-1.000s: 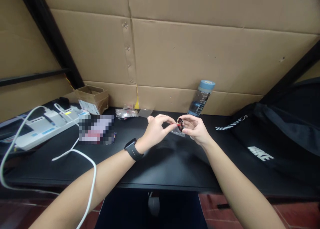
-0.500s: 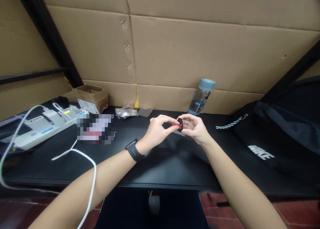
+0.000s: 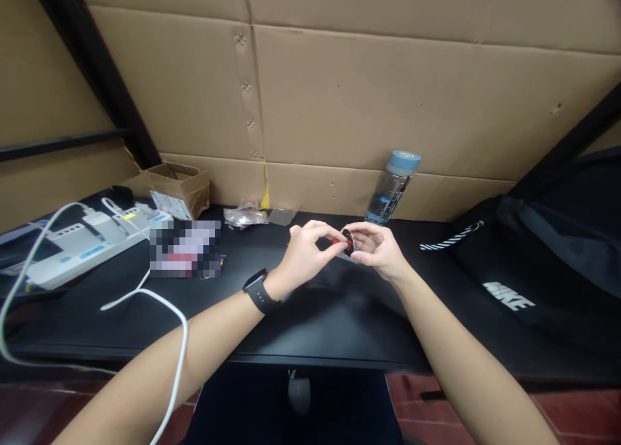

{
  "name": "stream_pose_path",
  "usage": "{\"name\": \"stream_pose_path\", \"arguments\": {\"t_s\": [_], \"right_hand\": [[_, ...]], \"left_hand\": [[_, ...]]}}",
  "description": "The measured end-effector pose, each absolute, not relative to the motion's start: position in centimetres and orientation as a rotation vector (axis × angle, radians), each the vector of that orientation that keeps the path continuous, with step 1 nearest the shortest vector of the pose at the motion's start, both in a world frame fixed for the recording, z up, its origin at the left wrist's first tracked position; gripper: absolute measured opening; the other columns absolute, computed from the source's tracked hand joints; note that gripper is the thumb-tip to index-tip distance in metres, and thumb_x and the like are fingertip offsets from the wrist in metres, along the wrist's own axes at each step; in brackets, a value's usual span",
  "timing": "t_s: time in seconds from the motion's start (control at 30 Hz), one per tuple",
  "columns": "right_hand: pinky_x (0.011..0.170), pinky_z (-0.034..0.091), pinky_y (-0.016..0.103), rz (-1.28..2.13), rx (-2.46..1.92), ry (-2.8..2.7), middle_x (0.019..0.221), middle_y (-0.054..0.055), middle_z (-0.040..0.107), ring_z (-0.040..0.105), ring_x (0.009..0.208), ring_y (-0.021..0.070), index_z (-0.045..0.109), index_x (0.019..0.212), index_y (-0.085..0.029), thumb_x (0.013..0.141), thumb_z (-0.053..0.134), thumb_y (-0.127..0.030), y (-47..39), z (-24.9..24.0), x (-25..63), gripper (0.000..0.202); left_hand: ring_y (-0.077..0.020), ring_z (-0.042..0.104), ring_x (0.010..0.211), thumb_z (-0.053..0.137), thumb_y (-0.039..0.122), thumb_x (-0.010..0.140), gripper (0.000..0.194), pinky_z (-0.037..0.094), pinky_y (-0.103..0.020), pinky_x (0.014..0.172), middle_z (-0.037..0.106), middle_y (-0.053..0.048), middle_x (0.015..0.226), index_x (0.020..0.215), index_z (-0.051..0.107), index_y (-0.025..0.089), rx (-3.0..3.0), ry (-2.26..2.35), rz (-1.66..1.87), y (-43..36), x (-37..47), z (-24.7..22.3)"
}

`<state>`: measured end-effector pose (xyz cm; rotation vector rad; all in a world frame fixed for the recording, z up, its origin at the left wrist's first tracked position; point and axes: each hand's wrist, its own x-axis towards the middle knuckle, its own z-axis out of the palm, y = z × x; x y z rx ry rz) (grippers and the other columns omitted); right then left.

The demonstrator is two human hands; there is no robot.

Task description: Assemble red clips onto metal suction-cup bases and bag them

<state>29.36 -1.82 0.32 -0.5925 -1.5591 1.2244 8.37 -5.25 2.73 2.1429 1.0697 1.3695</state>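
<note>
My left hand point(image 3: 309, 248), a black watch on its wrist, pinches a thin red stick-like piece point(image 3: 336, 241) between thumb and fingertips. Most of that piece is hidden by the fingers, so its exact kind cannot be made out. In my right hand point(image 3: 376, 249) is a small dark round disc with a shiny rim point(image 3: 349, 240), gripped at its edge by fingers and thumb. The red piece reaches the face of the disc that is turned to the left. Just below the two hands, a bit of clear plastic point(image 3: 348, 258) shows, partly covered.
Behind my right hand stands a water bottle with a blue lid point(image 3: 395, 186). Plastic bags point(image 3: 245, 217) and an open cardboard box point(image 3: 179, 189) are at the back left. A white power strip point(image 3: 92, 251) and cable point(image 3: 182, 341) lie left; a black bag point(image 3: 533, 283) lies right.
Both hands keep nearly the same place and grip. The red piece and the disc have shifted only slightly; the view has tilted a little.
</note>
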Motion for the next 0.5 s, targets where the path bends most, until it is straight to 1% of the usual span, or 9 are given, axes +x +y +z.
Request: {"name": "stream_pose_path", "arguments": {"t_s": [0.2,0.37,0.5], "right_hand": [[0.095,0.058,0.038,1.174,-0.591,-1.615,0.107,0.007,0.074,0.071,0.099,0.0221,0.074,0.110,-0.023,0.059,0.097,-0.023,-2.0,0.6,29.3,0.056],[0.091,0.058,0.037,1.109,-0.593,-1.659,0.107,0.008,0.072,0.070,0.100,0.0230,0.073,0.109,-0.022,0.061,0.095,-0.024,-2.2,0.8,29.0,0.053],[0.089,0.058,0.036,1.034,-0.640,-1.688,0.109,0.008,0.071,0.069,0.098,0.0229,0.073,0.107,-0.020,0.061,0.094,-0.027,-2.5,1.2,28.8,0.051]], "left_hand": [[-0.0214,0.069,0.101,0.078,0.029,0.085,0.002,0.049,-0.036,0.089,0.079,0.000,0.094,0.085,0.080,0.028,2.087,1.025,1.393,-4.8,8.4,2.2],[-0.0219,0.070,0.096,0.079,0.031,0.083,0.011,0.052,-0.036,0.091,0.079,-0.003,0.097,0.093,0.082,0.027,2.010,1.035,1.376,-4.3,8.3,1.6],[-0.0223,0.071,0.094,0.078,0.032,0.083,0.010,0.052,-0.036,0.091,0.079,-0.003,0.097,0.090,0.082,0.027,2.006,1.060,1.337,-3.9,8.2,1.3]]}}
